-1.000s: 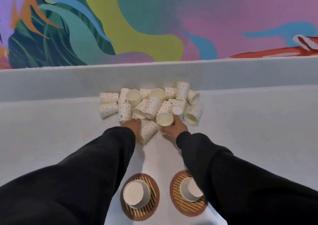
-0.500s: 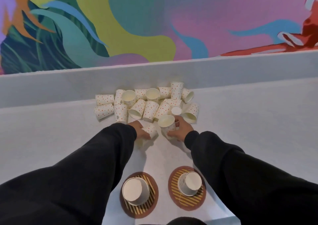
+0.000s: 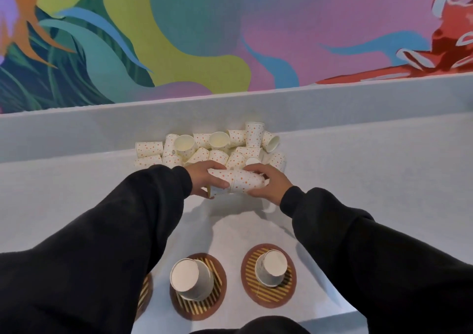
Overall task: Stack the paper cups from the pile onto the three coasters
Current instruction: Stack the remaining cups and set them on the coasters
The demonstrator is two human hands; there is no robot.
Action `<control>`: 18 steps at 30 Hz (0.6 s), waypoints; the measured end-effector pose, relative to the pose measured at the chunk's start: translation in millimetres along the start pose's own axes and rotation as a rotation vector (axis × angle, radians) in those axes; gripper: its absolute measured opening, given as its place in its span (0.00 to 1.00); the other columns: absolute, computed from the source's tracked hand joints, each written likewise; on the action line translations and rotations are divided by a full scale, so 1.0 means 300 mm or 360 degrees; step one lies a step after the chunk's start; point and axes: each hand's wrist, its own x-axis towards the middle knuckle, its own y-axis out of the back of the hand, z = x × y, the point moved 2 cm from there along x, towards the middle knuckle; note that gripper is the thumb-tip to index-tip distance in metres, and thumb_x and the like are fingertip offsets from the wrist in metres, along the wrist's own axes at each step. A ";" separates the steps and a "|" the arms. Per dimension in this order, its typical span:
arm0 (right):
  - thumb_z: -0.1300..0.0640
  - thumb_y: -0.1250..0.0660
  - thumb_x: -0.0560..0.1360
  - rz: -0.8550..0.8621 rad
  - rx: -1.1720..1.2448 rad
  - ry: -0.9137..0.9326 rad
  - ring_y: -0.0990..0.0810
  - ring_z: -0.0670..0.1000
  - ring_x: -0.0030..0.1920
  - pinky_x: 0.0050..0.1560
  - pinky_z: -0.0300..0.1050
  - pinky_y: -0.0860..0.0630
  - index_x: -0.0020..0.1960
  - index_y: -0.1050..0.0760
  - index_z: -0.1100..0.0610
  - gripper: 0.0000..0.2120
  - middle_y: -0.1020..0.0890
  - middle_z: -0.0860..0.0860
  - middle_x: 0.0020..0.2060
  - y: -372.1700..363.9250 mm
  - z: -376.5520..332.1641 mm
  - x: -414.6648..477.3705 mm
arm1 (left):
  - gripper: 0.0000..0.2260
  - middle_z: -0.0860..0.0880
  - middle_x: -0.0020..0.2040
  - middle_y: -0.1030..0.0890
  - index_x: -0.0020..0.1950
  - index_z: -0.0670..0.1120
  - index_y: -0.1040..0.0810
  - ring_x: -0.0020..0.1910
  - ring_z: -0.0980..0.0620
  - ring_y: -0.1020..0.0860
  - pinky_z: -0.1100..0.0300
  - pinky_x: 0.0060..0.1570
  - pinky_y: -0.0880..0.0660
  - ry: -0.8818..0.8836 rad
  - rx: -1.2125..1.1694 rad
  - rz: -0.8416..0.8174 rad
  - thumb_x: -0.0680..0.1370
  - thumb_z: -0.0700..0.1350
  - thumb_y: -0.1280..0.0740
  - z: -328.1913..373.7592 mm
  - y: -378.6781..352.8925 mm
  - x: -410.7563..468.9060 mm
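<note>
Between the two grips, lifted off the desk [image 3: 358,180] just at 6 o'clock of the pile [image 3: 204,149]: held cups [image 3: 243,181], two dotted paper cups lying sideways, one seemingly slid over the other. How deep, cannot tell. Left grip [image 3: 204,180] curled round the 9 o'clock end, thumb across the wall. Right grip [image 3: 268,185] wrapped round the 3 o'clock end, fingers over the top.

Likely feather-light, thin-walled and easy to dent. Best taken round the wall near the rolled rim or the stiffer base, with a light squeeze, never pinched hard mid-wall. Dry paper, probably not slippery, yet prone to jam if nested crooked; worth lining up both axes before pushing home. Loose neighbours in the pile apt to roll at a nudge.

Raised ledge [image 3: 76,134] close behind the pile at 12 o'clock, so no reaching past there. Open desk surface at 3 and 9 o'clock. At 6 o'clock, middle coaster [image 3: 199,310] under a base-up cup [image 3: 190,278], and right coaster [image 3: 271,298] under a second base-up cup [image 3: 271,269]; one cup or several nested, cannot tell. Left coaster [image 3: 146,290] at 7 o'clock, mostly hidden by the left sleeve [image 3: 102,244], load unseen. Open lane between the sleeves down to the coasters. Near desk edge just beyond them at 5 o'clock; risk of a sleeve sweeping a standing cup off.
</note>
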 end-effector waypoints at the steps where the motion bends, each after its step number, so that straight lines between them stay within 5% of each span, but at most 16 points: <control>1: 0.58 0.20 0.68 -0.0026 0.0022 0.0005 0.24 0.52 0.62 0.68 0.54 0.25 0.65 0.20 0.45 0.28 0.22 0.49 0.63 0.006 -0.008 0.004 | 0.27 0.45 0.68 0.25 0.69 0.50 0.24 0.65 0.42 0.24 0.48 0.55 0.17 -0.0030 0.0054 -0.0016 0.72 0.42 0.20 -0.001 -0.011 -0.001; 4: 0.53 0.20 0.64 -0.0084 0.0095 0.0042 0.24 0.52 0.64 0.67 0.56 0.24 0.63 0.19 0.41 0.29 0.22 0.46 0.64 0.006 -0.022 0.017 | 0.31 0.43 0.68 0.24 0.71 0.45 0.26 0.61 0.46 0.23 0.58 0.45 0.17 -0.0059 -0.0021 -0.0076 0.70 0.42 0.19 -0.003 -0.053 -0.010; 8: 0.60 0.18 0.65 -0.0124 0.0276 0.0051 0.20 0.53 0.61 0.60 0.50 0.19 0.65 0.21 0.44 0.32 0.19 0.49 0.61 0.006 -0.051 0.042 | 0.35 0.39 0.66 0.23 0.70 0.46 0.25 0.62 0.40 0.21 0.47 0.49 0.18 0.0032 -0.0412 -0.0180 0.65 0.41 0.18 -0.012 -0.076 -0.005; 12: 0.66 0.17 0.66 -0.0076 0.0430 -0.0115 0.21 0.54 0.58 0.51 0.39 0.21 0.70 0.25 0.51 0.36 0.22 0.52 0.62 0.036 -0.048 0.086 | 0.39 0.38 0.68 0.23 0.73 0.44 0.27 0.62 0.37 0.21 0.46 0.47 0.17 0.0052 -0.0651 0.0023 0.64 0.38 0.17 -0.026 -0.035 -0.003; 18: 0.57 0.23 0.74 0.0186 -0.0173 -0.0323 0.25 0.57 0.68 0.67 0.50 0.27 0.72 0.28 0.52 0.29 0.25 0.55 0.69 0.041 -0.013 0.183 | 0.14 0.37 0.59 0.21 0.59 0.39 0.21 0.54 0.38 0.21 0.46 0.49 0.17 0.0085 -0.0821 0.0180 0.74 0.33 0.26 -0.057 0.032 -0.033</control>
